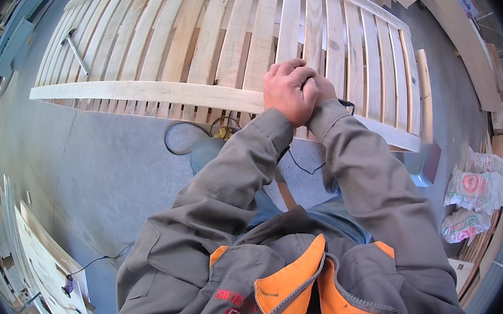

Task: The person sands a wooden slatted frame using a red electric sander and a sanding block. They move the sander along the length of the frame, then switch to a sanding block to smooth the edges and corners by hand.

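My left hand [289, 91] is closed, its fingers wrapped over my right hand. Most of my right hand [324, 90] is hidden behind it, so how its fingers lie does not show. Both are brought together above the near rail of a large pale wooden slatted frame [152, 88]; whether they touch the rail I cannot tell. Near my right wrist there is a small black loop [347, 106]. Well to the left, a hammer [76, 53] lies across the slats.
Under the near rail, a yellow-and-black object [222, 132] sits beside a looped dark cable [183, 138] on the grey floor. White printed sacks [475, 188] are piled at the right. Long boards [466, 42] lie at the far right. A pale panel [48, 264] leans at the left.
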`<state>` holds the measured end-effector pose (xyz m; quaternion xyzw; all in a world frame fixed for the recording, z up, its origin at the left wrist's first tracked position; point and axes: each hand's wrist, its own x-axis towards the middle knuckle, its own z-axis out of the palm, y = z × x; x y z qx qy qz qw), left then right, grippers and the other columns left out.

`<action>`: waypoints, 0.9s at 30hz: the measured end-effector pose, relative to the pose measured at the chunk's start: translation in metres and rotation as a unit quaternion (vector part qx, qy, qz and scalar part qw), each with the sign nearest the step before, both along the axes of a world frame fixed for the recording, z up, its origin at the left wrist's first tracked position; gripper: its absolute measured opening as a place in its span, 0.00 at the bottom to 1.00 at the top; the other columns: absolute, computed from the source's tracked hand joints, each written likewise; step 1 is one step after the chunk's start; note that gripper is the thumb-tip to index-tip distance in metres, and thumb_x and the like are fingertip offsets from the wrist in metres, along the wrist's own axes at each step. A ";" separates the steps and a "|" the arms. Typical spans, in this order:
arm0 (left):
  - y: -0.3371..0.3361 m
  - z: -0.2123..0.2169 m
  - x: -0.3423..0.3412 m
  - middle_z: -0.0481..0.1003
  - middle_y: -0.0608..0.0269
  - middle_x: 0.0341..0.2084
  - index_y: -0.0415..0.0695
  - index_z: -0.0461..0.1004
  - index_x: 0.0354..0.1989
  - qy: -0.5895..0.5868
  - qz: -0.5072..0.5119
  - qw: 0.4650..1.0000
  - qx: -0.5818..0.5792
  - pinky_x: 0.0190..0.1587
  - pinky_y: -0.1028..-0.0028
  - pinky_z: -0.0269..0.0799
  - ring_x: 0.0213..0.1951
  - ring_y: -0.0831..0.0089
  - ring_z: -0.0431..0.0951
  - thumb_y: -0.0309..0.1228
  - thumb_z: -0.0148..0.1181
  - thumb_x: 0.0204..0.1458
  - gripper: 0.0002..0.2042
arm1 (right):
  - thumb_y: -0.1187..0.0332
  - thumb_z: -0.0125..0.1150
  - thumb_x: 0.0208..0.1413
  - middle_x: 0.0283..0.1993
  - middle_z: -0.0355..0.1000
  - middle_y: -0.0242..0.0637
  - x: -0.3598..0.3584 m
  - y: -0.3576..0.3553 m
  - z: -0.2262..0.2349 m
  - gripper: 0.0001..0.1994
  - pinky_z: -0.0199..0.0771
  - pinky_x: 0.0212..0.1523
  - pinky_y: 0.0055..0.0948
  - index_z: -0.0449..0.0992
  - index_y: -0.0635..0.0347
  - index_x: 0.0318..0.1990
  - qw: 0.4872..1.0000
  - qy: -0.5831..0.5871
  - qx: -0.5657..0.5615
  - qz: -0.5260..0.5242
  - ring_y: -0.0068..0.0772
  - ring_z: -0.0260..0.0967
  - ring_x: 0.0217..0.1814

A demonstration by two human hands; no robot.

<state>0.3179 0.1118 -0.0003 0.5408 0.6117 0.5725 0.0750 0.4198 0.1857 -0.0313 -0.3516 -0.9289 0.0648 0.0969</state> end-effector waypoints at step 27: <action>-0.098 -0.012 -0.283 0.79 0.46 0.53 0.37 0.85 0.44 0.032 0.055 0.998 -0.012 0.65 0.61 0.68 0.58 0.57 0.77 0.29 0.51 0.58 0.16 | 0.63 0.61 0.54 0.46 0.79 0.42 -0.304 -0.090 -0.006 0.09 0.81 0.47 0.42 0.82 0.51 0.39 0.980 0.157 -0.113 0.055 0.42 0.78 0.49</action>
